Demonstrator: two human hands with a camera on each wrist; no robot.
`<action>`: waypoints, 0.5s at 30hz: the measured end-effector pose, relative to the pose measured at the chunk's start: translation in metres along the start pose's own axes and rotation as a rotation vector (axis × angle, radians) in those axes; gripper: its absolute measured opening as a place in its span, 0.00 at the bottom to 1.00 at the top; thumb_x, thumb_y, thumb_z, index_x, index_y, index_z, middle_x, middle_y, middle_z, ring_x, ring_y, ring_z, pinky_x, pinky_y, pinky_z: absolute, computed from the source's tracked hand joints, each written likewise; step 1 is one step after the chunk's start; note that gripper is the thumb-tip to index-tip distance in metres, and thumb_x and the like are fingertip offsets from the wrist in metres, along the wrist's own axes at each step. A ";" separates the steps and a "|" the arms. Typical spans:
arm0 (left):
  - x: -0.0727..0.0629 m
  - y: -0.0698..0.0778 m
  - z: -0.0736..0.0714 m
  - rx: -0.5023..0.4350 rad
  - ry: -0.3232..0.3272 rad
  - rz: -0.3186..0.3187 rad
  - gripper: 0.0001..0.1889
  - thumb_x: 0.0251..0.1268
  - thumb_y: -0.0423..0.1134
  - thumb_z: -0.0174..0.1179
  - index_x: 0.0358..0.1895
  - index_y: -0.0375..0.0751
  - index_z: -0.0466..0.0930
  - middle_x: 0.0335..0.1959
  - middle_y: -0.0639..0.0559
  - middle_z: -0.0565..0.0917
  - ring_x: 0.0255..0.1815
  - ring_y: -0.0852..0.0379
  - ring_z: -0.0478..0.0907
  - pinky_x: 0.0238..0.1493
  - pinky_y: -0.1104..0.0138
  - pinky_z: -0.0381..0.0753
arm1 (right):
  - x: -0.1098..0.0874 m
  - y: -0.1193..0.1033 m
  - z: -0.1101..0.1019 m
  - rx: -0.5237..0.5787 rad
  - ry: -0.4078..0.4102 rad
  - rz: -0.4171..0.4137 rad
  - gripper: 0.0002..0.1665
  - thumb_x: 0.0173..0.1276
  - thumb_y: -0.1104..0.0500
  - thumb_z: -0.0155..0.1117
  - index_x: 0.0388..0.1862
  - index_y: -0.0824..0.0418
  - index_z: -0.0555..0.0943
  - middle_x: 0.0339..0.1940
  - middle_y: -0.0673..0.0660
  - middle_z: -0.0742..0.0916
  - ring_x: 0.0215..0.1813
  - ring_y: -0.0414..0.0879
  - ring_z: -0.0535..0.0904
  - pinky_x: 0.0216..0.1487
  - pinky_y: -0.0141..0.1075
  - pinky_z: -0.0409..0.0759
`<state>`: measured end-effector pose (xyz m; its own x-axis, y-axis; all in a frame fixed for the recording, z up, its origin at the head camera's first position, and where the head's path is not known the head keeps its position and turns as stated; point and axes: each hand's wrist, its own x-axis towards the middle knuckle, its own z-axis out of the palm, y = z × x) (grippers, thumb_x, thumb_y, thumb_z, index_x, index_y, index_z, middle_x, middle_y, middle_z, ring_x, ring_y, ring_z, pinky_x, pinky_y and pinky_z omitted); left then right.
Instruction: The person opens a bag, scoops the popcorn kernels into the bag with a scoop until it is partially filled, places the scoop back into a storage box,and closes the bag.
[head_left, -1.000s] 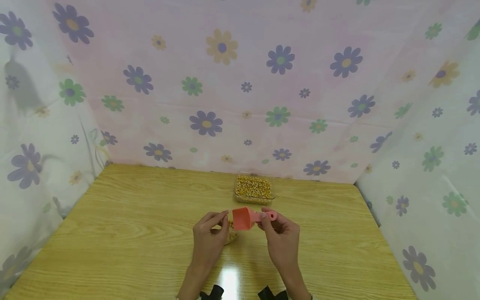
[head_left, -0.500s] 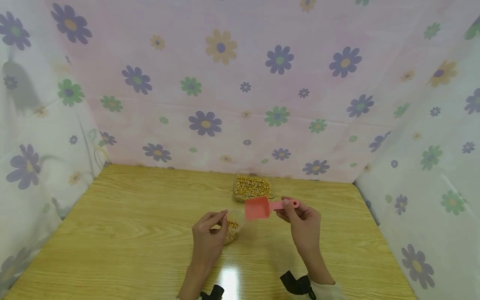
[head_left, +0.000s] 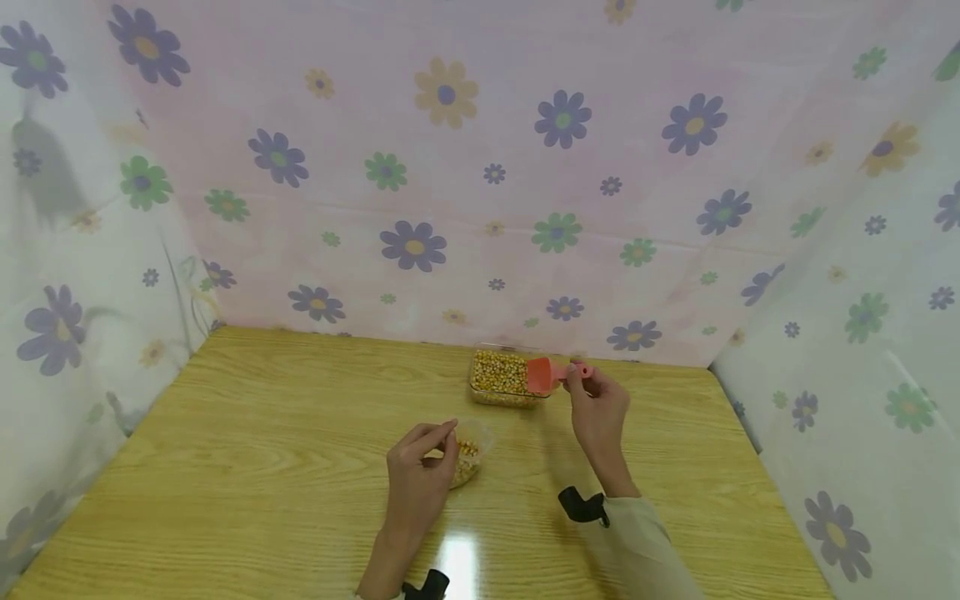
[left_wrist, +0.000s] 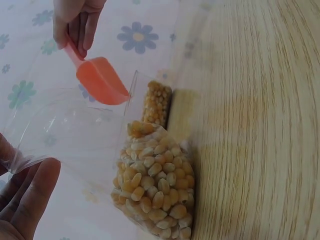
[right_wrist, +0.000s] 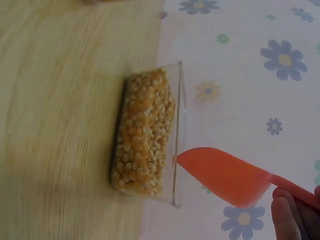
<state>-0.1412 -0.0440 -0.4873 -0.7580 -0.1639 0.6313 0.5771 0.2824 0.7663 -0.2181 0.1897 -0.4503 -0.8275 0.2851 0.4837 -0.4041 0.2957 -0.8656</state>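
Observation:
My left hand (head_left: pixel 422 467) pinches the top edge of a clear plastic bag (left_wrist: pixel 155 185), whose lower part bulges with corn kernels and rests on the table. The bag's mouth gapes in the left wrist view. In my right hand (head_left: pixel 600 412) is the handle of a pink-red scoop (head_left: pixel 540 375), held between thumb and fingers. The scoop's bowl looks bare inside and hangs over the right end of a clear rectangular container (head_left: pixel 510 398) of corn kernels. In the right wrist view the scoop's tip (right_wrist: pixel 187 156) overlaps the container's rim.
The wood-grain table (head_left: pixel 300 433) ends at a flower-printed cloth (head_left: pixel 450 183) at the back, with more such cloth on both sides. The container stands close to the back edge, beyond the bag. A black wrist strap (head_left: pixel 583 506) is on each arm.
My right hand has carried the scoop from above the bag, first rightward, then forward to the container. The left hand has stayed at the bag, which shows more now.

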 end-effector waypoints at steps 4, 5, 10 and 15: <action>0.000 0.000 0.001 0.000 0.004 0.008 0.10 0.64 0.20 0.63 0.45 0.28 0.89 0.31 0.47 0.85 0.29 0.56 0.84 0.21 0.77 0.81 | 0.007 0.002 0.004 -0.108 -0.022 -0.066 0.12 0.74 0.65 0.63 0.44 0.75 0.88 0.42 0.71 0.90 0.36 0.63 0.89 0.31 0.18 0.80; 0.001 0.000 0.000 0.001 0.004 0.007 0.10 0.64 0.20 0.63 0.45 0.29 0.89 0.32 0.48 0.85 0.29 0.56 0.84 0.21 0.77 0.81 | 0.008 0.003 0.005 -0.129 -0.034 -0.076 0.12 0.74 0.64 0.64 0.43 0.74 0.88 0.42 0.70 0.90 0.36 0.63 0.89 0.30 0.18 0.79; 0.001 -0.002 -0.001 -0.002 0.006 -0.007 0.10 0.63 0.19 0.63 0.44 0.28 0.89 0.32 0.48 0.85 0.29 0.56 0.84 0.21 0.77 0.81 | 0.011 0.001 0.010 -0.241 -0.128 -0.103 0.12 0.74 0.64 0.64 0.35 0.72 0.88 0.41 0.70 0.90 0.36 0.60 0.90 0.24 0.21 0.75; 0.002 -0.002 -0.001 -0.022 0.004 -0.020 0.10 0.64 0.20 0.63 0.45 0.29 0.89 0.32 0.49 0.86 0.29 0.58 0.84 0.21 0.77 0.82 | 0.014 0.004 0.016 -0.287 -0.171 -0.074 0.11 0.73 0.67 0.63 0.32 0.72 0.87 0.39 0.71 0.90 0.33 0.60 0.89 0.17 0.26 0.65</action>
<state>-0.1432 -0.0462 -0.4878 -0.7684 -0.1731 0.6162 0.5683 0.2585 0.7812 -0.2371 0.1805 -0.4488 -0.8633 0.1033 0.4941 -0.3595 0.5614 -0.7454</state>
